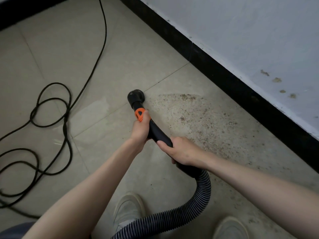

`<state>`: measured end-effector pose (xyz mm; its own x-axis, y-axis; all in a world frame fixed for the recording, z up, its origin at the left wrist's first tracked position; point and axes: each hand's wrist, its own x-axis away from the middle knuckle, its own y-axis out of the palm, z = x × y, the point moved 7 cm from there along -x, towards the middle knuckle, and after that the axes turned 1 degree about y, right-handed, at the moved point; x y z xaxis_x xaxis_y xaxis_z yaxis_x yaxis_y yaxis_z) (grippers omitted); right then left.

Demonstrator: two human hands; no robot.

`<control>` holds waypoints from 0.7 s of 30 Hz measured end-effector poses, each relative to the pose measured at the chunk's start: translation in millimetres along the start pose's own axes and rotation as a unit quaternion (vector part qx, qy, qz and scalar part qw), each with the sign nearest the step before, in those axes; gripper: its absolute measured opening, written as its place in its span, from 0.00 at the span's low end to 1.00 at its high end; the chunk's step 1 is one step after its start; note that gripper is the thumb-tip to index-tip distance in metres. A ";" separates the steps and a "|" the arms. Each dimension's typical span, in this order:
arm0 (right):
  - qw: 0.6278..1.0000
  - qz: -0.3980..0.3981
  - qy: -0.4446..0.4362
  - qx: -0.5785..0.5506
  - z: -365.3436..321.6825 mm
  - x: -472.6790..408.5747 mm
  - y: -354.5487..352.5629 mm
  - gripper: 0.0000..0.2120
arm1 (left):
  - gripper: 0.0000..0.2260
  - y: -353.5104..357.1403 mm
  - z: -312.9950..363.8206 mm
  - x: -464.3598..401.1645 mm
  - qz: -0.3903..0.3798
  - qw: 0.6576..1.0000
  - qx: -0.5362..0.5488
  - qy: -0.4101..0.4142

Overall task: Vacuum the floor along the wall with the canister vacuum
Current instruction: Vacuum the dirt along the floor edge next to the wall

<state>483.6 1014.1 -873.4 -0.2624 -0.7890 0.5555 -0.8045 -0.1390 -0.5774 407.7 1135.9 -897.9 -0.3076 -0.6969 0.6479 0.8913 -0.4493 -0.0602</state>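
Well, both hands grip the vacuum wand: left hand (140,128) wrapped near the orange collar (139,114), right hand (181,150) clenched behind it. Ahead, the round nozzle (136,96) sits beside the grit patch (198,121); the looped power cord (51,107) to the left could snag a foot.

No text, label, brand, number or sign can be read anywhere: none on the black vacuum nozzle with its orange collar (140,114), the ribbed black hose (203,192) or the pale painted wall (259,31).
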 end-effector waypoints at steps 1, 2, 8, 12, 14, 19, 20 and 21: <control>1.000 0.000 0.001 -0.004 1.5 4.1 -0.1 0.23 | 0.14 2.0 -1.9 2.2 -0.002 1.000 -0.001 0.003; 1.000 0.003 0.001 -0.007 2.7 7.9 -0.6 0.23 | 0.14 4.2 -2.9 4.3 -0.006 1.000 -0.002 0.006; 0.999 0.041 0.017 0.006 12.7 23.9 -4.3 0.21 | 0.15 24.2 -5.4 11.8 -0.055 0.998 -0.021 0.004; 0.996 0.078 0.048 -0.013 29.9 35.0 -8.3 0.23 | 0.15 48.9 -6.2 15.8 -0.085 0.996 -0.037 0.002; 0.993 0.092 0.064 -0.042 39.5 41.1 -9.8 0.23 | 0.18 62.9 -5.9 16.5 -0.099 0.993 -0.066 0.001; 0.979 0.150 0.105 -0.094 59.5 55.5 -17.9 0.23 | 0.18 101.4 -2.0 20.4 -0.150 0.982 -0.111 0.011; 0.975 0.161 0.115 -0.103 63.4 58.1 -19.4 0.23 | 0.18 109.0 -1.6 21.3 -0.162 0.979 -0.121 0.015; 0.971 0.168 0.125 -0.113 66.8 60.4 -20.5 0.23 | 0.18 115.9 -1.8 22.2 -0.171 0.976 -0.130 0.016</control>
<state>519.8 929.4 -868.0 -0.6290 -0.5934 0.5021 -0.7399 0.2589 -0.6209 503.6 1067.3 -891.8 -0.5870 -0.4963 0.6396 0.6204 -0.7833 -0.0384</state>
